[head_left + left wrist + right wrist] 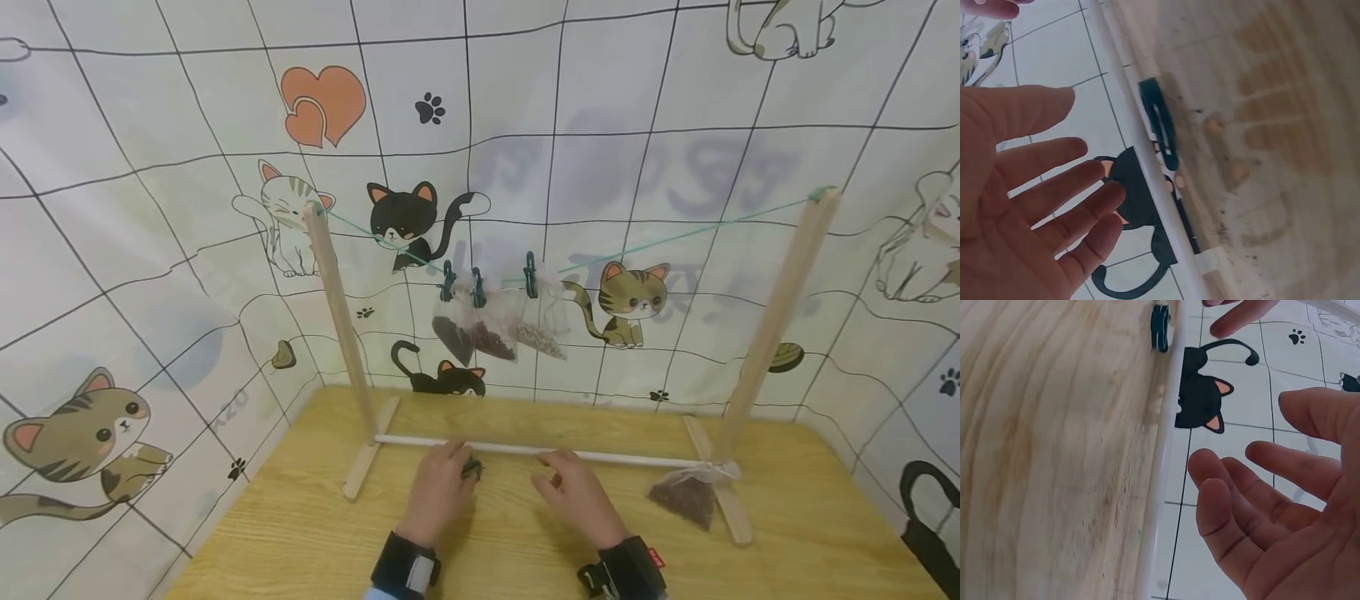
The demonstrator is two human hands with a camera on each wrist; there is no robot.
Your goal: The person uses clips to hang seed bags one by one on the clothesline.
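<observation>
My left hand (438, 492) hovers over the table beside a dark green clothes peg (472, 469), its fingers spread and relaxed. In the left wrist view that peg (1159, 124) lies on the wood along the white rod (1144, 144), apart from the fingers. To the right, my right hand (577, 496) is held loosely bent with nothing in it, near the rod (510, 450). Above the hands, three small clear bags, one with dark red contents (491, 340), hang by green pegs (531, 275) from a sagging green string (675, 237).
Wooden posts, left (339, 317) and right (780, 325), hold the string's ends and stand on crosswise wooden feet (372, 450). A bag of dark bits (684, 497) lies at the right post's base. A black strap (926, 517) is at the right edge.
</observation>
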